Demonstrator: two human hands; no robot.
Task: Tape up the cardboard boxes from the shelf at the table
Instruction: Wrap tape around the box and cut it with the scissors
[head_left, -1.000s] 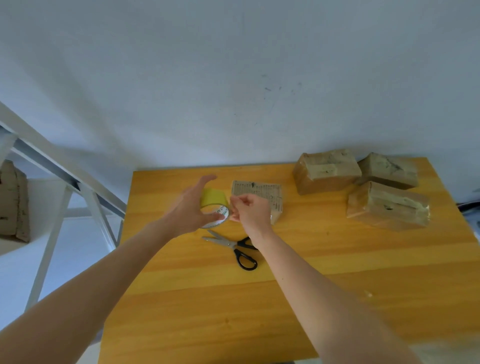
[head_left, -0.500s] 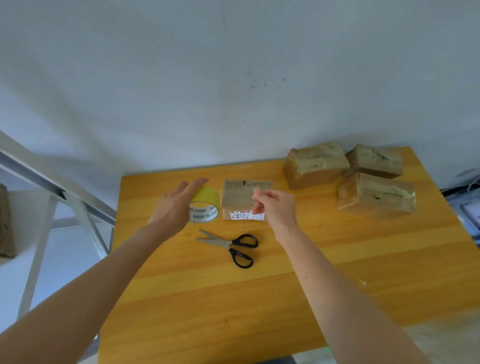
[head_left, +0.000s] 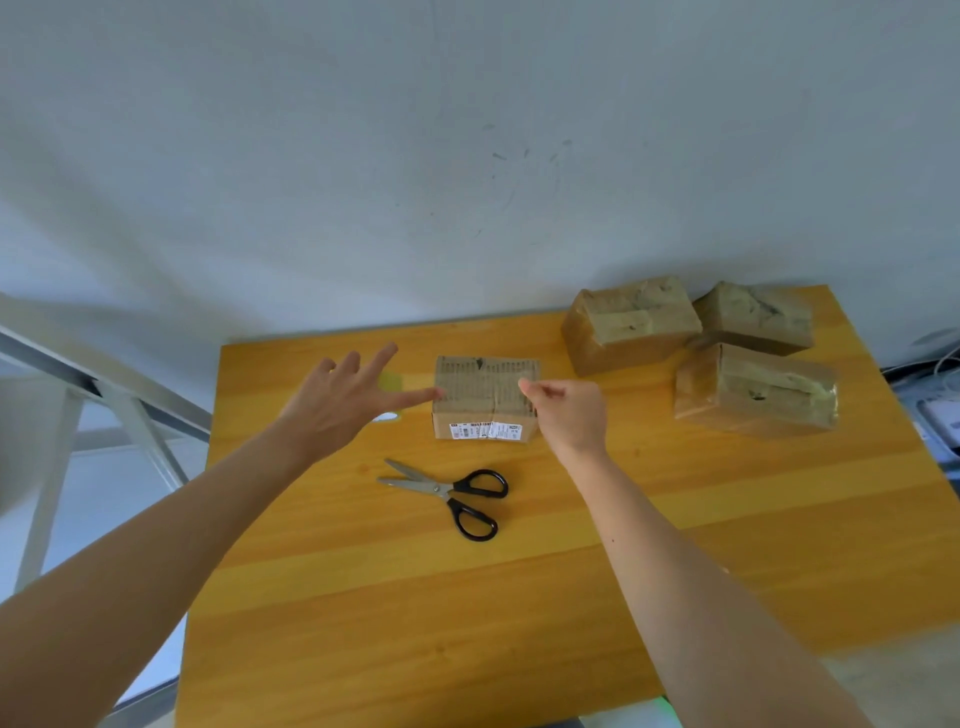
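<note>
- Head view: the wooden table (head_left: 519, 623) butts against a pale wall (head_left: 467, 156) at its far edge. Its near half lies bare in front of the scissors (head_left: 447, 491). A metal shelf frame (head_left: 57, 358) stands off its left edge.
- The cardboard box (head_left: 485, 389) sits mid-table near the far edge, between both hands.
- Left hand (head_left: 348, 400) is spread flat-fingered over the tape roll (head_left: 390, 382), hiding most of it, with the index fingertip at the box's left edge.
- Right hand (head_left: 571, 410) is at the box's right end with thumb and forefinger pinched together. A faint pale tape strip (head_left: 415, 380) appears to run from the roll towards that pinch, too sheer to trace fully.
- Three taped boxes (head_left: 631, 322) cluster at the far right corner, just beside one another. All four boxes are closed, so their contents are unseen.
- The box's top is ribbed brown card, and a white barcode label is on its near side. The taped boxes look glossy and wrinkled. The scissors have steel blades lying slightly parted and black loop handles.
</note>
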